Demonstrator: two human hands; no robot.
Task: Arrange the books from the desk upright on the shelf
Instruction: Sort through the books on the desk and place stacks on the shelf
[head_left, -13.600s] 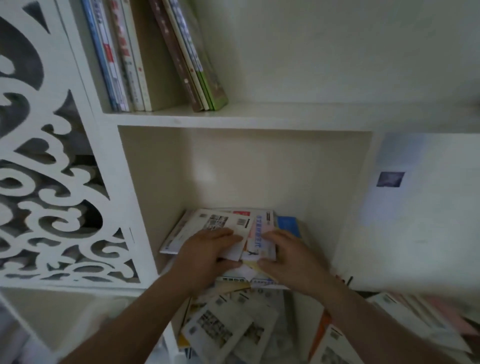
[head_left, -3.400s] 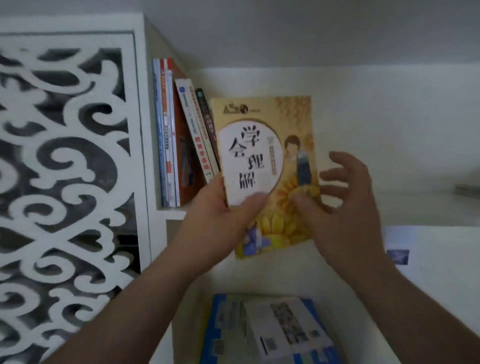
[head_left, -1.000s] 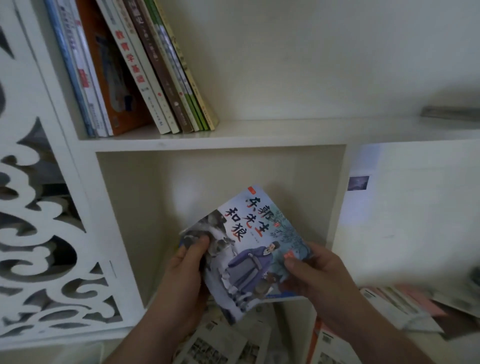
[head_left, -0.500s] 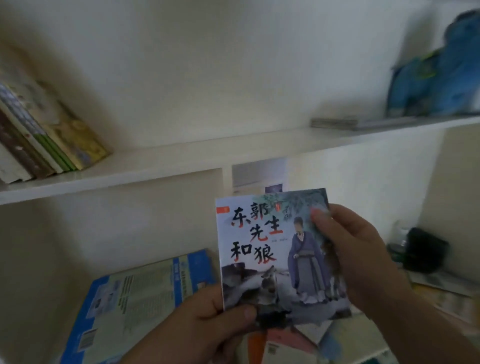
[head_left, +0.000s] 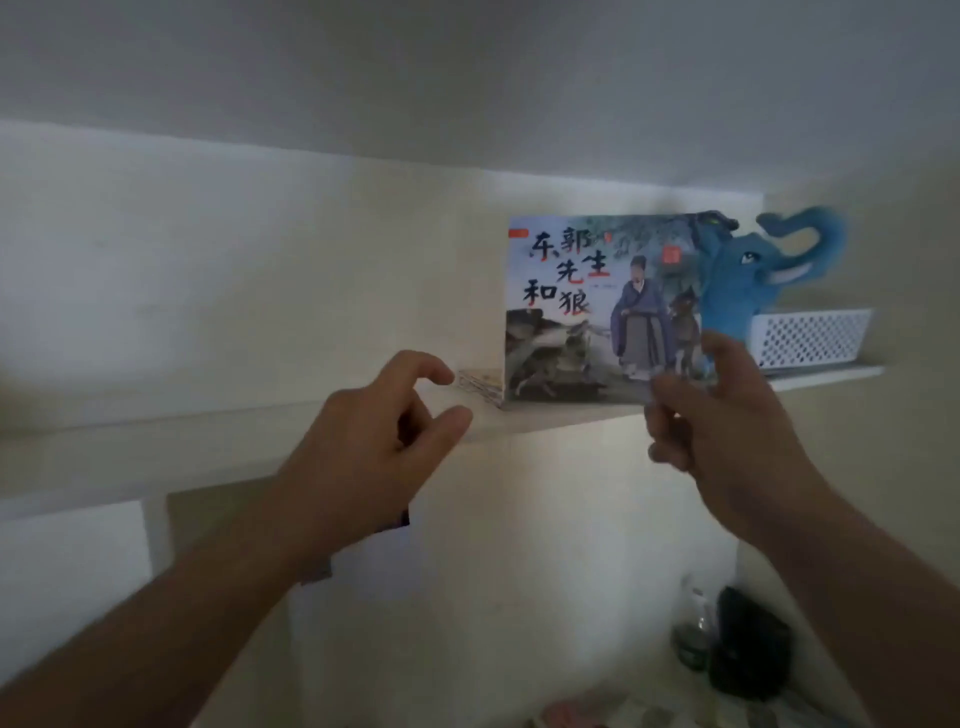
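a long white shelf board (head_left: 545, 418) runs across a cream-white alcove, sloping in the wide-angle view from low on the left to higher on the right, with a flat pale ceiling panel above it and a plain matte back wall. the picture book (head_left: 597, 306) stands upright on this board, front cover facing out, its lower edge on the shelf; the cover is glossy, thin and rectangular, printed with a robed figure in purple, a dark wolf-like animal and large black and red brush characters. just left of it, touching its lower left corner, a low flat stack of thin booklets (head_left: 480, 383) lies on the board. behind the book's right edge sits a fuzzy blue plush elephant (head_left: 748, 283) with its trunk raised, partly inside a white perforated plastic basket (head_left: 810, 340). the right hand (head_left: 727, 431) pinches the book's lower right corner, thumb in front and fingers curled round behind. the left hand (head_left: 374, 441) holds nothing, hovering just left of the stack with fingers loosely curled and thumb and forefinger apart. below, in the dim lower compartment, a small glass bottle (head_left: 693, 634) and a black object (head_left: 748, 644) stand close together. half a second ago both hands held the book in the air below the shelf; now it rests on the board, the left hand has let go, and the view has swung up and to the right.
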